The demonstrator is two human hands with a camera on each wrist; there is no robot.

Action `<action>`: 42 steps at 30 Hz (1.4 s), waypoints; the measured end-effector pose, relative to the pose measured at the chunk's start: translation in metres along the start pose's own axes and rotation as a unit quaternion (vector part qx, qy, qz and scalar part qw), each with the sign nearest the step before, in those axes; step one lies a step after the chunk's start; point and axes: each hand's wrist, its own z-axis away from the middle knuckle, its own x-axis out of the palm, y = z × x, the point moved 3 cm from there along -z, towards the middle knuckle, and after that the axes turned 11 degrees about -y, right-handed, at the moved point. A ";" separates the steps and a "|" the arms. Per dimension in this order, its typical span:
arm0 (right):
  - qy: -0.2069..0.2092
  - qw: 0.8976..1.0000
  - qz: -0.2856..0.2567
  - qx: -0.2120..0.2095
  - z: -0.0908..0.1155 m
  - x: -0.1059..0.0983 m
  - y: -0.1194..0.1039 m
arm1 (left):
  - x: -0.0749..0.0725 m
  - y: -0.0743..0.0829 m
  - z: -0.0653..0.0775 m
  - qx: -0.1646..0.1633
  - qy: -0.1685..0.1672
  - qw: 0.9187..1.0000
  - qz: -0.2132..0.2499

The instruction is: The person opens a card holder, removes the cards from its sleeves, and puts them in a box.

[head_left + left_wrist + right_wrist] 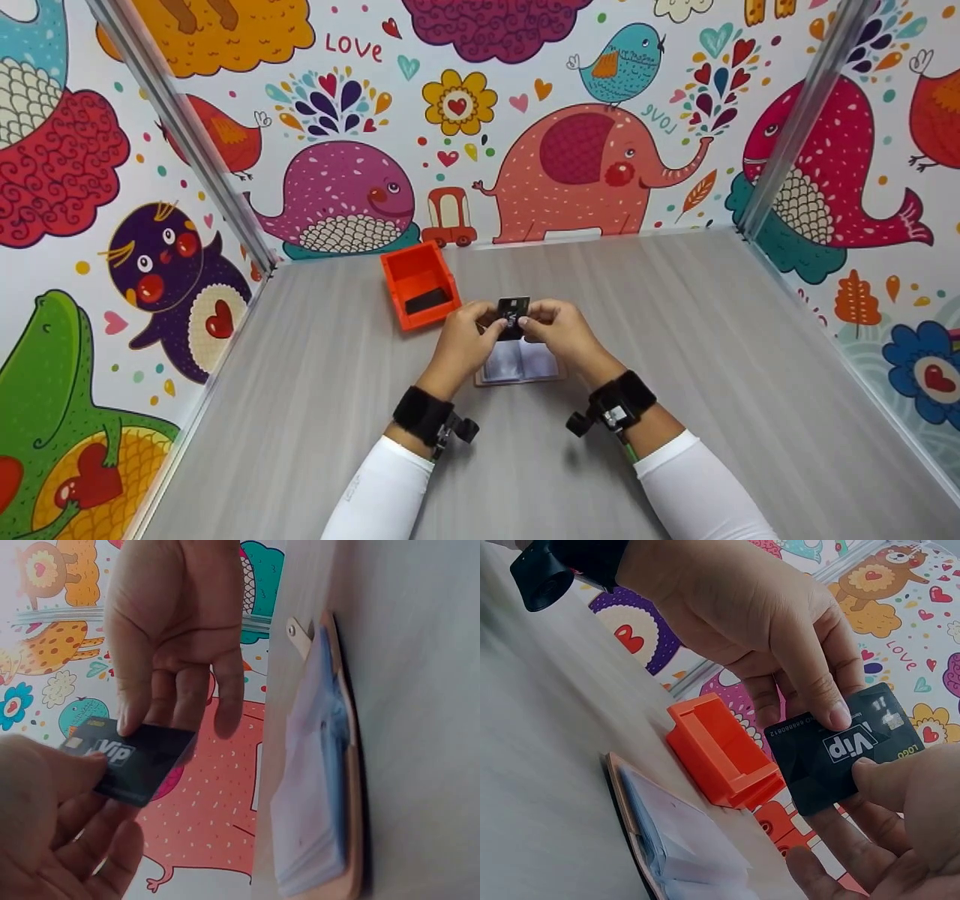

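Note:
Both hands hold one black card (pixel 513 306) lettered "Vip", with a small gold chip (pixel 893 720). My left hand (pixel 463 343) pinches one side, its thumb on the printed face. From the opposite side my right hand (pixel 571 337) pinches it too, thumb on the same face and fingers behind. The card is tilted and held above an open card holder (pixel 523 361), whose clear plastic sleeves (pixel 304 802) are spread over a tan cover. In the left wrist view a strap with a snap (pixel 299 637) sticks out from the cover.
An orange-red bin (pixel 418 271) stands behind the left hand, with a flat black item (pixel 427 301) lying inside. The grey wood-grain tabletop (pixel 315 420) is bounded by printed cartoon walls (pixel 450 165) with metal posts at the corners.

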 end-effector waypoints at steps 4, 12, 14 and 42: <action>-0.011 1.000 0.020 -0.007 0.000 -0.002 0.001 | -0.001 0.000 0.000 0.005 -0.003 1.000 -0.005; -0.047 0.973 0.228 0.006 0.004 -0.011 0.001 | -0.016 0.001 0.001 0.028 0.046 0.996 -0.076; -0.057 0.961 0.271 0.018 0.005 -0.013 0.001 | -0.023 0.000 0.001 0.037 0.072 0.990 -0.117; -0.111 0.893 0.435 0.025 0.012 -0.006 0.007 | -0.056 -0.063 -0.030 -0.145 0.022 0.905 -0.398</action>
